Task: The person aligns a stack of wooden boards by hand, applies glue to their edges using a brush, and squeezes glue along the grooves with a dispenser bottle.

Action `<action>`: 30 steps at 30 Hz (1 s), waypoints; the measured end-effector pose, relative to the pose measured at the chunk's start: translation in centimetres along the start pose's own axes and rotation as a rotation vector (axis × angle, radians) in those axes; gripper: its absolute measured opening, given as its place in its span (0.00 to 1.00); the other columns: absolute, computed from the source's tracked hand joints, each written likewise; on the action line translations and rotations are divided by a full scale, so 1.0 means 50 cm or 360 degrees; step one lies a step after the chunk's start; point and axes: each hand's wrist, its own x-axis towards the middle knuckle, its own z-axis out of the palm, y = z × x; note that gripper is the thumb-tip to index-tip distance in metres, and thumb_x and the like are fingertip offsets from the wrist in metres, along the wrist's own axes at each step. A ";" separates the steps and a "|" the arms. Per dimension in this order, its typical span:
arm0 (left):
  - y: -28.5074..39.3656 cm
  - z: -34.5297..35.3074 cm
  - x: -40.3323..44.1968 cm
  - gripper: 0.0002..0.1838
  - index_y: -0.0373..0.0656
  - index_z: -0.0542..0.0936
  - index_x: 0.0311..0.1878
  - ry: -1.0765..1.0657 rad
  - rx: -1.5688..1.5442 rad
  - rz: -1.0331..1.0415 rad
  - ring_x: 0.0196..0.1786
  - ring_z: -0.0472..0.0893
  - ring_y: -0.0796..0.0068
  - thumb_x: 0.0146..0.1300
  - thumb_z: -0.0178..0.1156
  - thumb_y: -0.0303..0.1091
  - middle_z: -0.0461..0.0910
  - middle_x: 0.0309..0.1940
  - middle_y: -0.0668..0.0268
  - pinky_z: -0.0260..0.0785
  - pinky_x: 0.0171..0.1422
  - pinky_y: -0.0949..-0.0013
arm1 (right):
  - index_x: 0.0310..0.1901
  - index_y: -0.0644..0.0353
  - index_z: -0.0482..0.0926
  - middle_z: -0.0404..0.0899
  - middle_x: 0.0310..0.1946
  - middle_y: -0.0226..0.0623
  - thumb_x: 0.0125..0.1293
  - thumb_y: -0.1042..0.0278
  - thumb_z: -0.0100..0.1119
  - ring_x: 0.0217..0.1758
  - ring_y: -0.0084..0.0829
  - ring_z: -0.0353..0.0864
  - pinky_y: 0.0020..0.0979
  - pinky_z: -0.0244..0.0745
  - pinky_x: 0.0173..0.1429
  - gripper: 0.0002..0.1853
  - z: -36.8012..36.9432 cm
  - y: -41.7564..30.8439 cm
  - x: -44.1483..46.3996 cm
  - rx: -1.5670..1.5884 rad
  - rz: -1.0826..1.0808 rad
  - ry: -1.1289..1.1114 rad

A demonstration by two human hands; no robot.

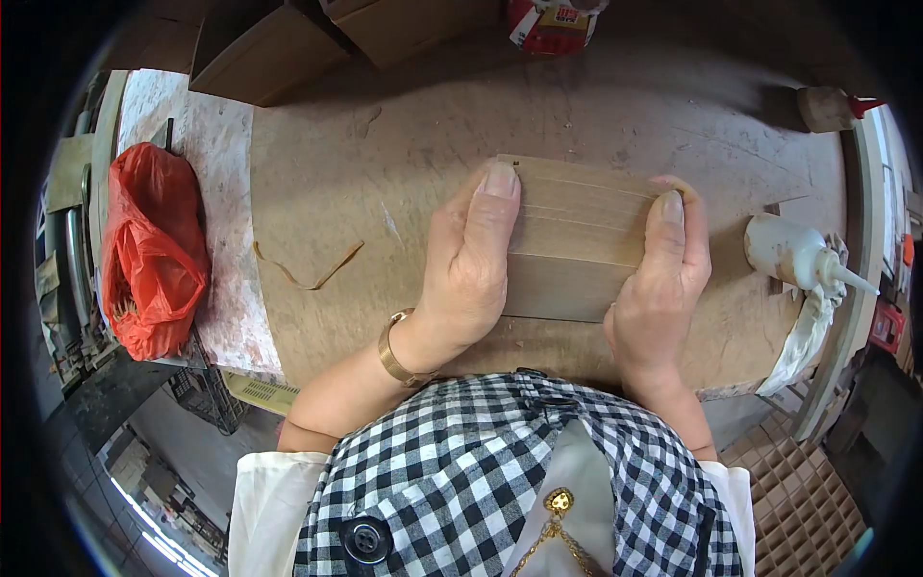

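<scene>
Between my two hands is a stack of thin wooden boards (582, 226), with fine seams running across its upper face and a flat front side below. My left hand (471, 250) grips the left end, thumb pressed along the top near a small dark spot at the far corner. At the other end my right hand (663, 279) is wrapped round the edge, thumb on top and fingers behind. The stack is held at the worktable (385, 173), close to my body; I cannot tell whether its bottom touches the surface.
A red plastic bag (154, 255) lies at the left, near a thin curved brown strip (312, 284). Cardboard boxes (279, 58) and a red packet (553, 27) stand at the back. On the right are a white glue bottle (784, 250) and a red-capped bottle (827, 109).
</scene>
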 end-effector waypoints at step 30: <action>0.023 -0.028 0.037 0.24 0.35 0.77 0.46 -0.0318 -0.0104 -0.0316 0.34 0.76 0.76 0.68 0.41 0.47 0.79 0.36 0.58 0.67 0.40 0.77 | 0.42 0.62 0.70 0.65 0.25 0.26 0.70 0.65 0.38 0.27 0.19 0.60 0.21 0.58 0.34 0.12 0.006 0.015 0.003 -0.0064 -0.0140 0.0027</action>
